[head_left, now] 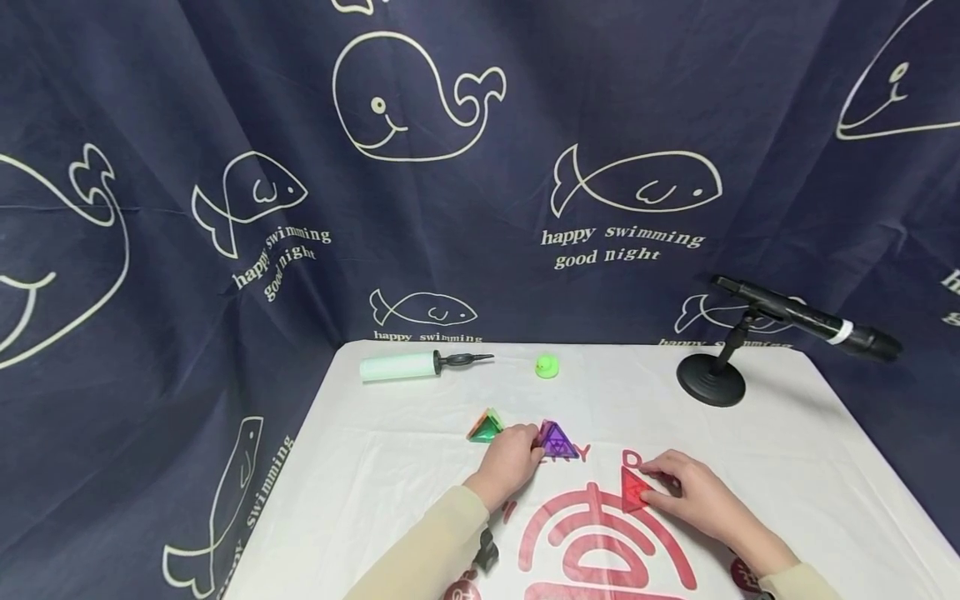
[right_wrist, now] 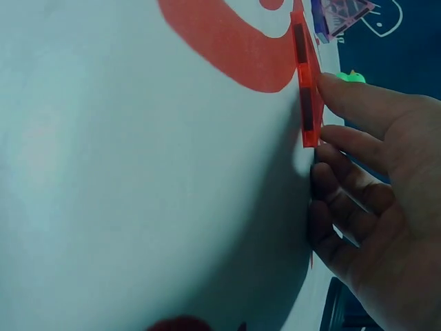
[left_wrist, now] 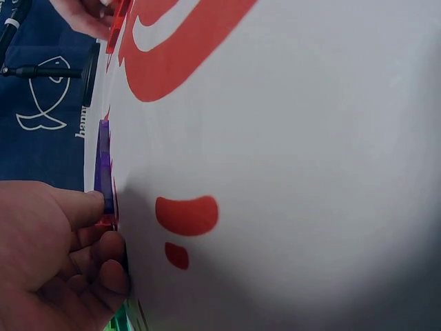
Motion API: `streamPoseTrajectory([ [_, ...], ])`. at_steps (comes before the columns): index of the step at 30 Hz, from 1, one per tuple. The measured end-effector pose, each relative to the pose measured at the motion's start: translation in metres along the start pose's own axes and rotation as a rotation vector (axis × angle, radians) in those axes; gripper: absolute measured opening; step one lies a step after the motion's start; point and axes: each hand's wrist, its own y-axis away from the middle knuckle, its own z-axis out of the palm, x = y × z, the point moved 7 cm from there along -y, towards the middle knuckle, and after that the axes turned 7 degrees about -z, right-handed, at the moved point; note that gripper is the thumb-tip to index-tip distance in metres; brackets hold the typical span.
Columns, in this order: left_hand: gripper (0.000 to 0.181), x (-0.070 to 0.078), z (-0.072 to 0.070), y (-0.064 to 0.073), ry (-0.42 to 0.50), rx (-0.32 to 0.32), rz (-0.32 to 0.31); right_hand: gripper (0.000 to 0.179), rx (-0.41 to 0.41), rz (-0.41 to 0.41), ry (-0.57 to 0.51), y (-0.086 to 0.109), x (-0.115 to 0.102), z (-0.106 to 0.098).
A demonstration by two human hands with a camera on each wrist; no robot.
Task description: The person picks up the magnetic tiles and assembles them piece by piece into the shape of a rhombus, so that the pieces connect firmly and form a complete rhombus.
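A purple triangular tile shape [head_left: 558,442], several see-through panels leaning together, stands on the table beside my left hand [head_left: 512,460]. My left hand pinches its left side; the thumb lies on the purple tile [left_wrist: 105,162] in the left wrist view, the other fingers curled. My right hand [head_left: 697,493] grips a red triangle tile [head_left: 633,490] between thumb and forefinger. Seen edge-on in the right wrist view, the red tile [right_wrist: 307,89] is close to the cloth, with the right thumb against its face. Left of my left hand stands a green and orange tile pyramid [head_left: 486,427].
A pale green hand pump [head_left: 401,367] lies at the back left of the white table cloth [head_left: 360,467]. Behind the tiles sits a green toy duck [head_left: 547,366]. A black microphone on a stand [head_left: 712,379] occupies the back right. A dark patterned curtain [head_left: 480,208] hangs behind.
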Motion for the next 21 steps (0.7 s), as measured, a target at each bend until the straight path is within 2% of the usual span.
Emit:
streamPoseTrajectory([
  [7,0.019,0.0008,0.0009,-0.0006,-0.002,-0.005,-0.004,0.037,0.010,-0.079,-0.004,0.0089,-0.0029,-0.0020],
  [21,0.018,0.0012,0.0012,-0.0007,-0.020,-0.014,-0.007,0.032,-0.015,-0.018,-0.025,0.0081,-0.0006,0.0023],
])
